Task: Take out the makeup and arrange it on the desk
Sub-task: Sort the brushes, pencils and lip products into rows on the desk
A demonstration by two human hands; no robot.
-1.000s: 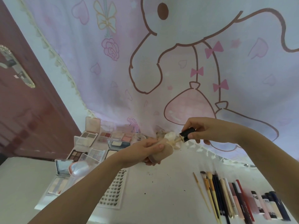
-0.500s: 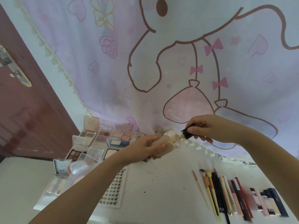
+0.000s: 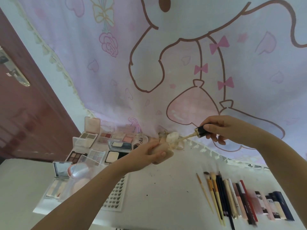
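Observation:
My left hand (image 3: 146, 151) grips a beige foundation bottle (image 3: 166, 151) above the white desk (image 3: 157, 188), its white neck pointing up and right. My right hand (image 3: 217, 128) pinches the bottle's black cap (image 3: 201, 130). A thin beige-coated applicator stick (image 3: 186, 137) runs from the cap down to the bottle's mouth, mostly pulled out. Open eyeshadow and powder palettes (image 3: 93, 146) lie at the back left. A row of brushes, pencils and tubes (image 3: 240, 200) lies at the right.
A tray of false lashes (image 3: 116, 196) lies under my left forearm, next to a clear box with a pink sponge (image 3: 78, 178) and a mirrored compact (image 3: 60, 170). A pink cartoon curtain (image 3: 166, 63) hangs behind the desk. A dark red door (image 3: 25, 113) stands at the left.
My right hand has moved right and slightly up with the cap, drawing the applicator stick further out of the bottle. My left hand keeps hold of the bottle.

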